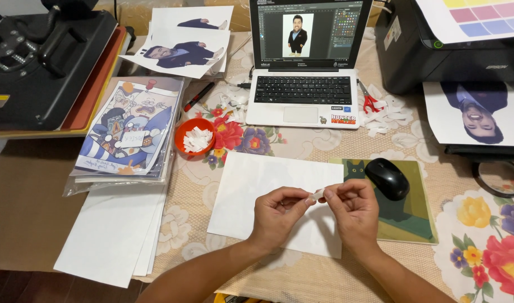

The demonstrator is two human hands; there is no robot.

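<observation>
Above white sheet point(251, 191), both hands' fingers point(310, 199) on small strip point(318, 194)

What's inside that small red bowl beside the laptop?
The red bowl holds a heap of small white paper scraps. Whatever lies beneath the heap, and the bowl's bottom, is covered.

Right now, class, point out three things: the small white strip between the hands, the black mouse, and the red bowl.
small white strip point(317, 194), head view, middle of the strip between the fingertips.
black mouse point(387, 178), head view, top of its shell.
red bowl point(182, 134), head view, left rim.
</observation>
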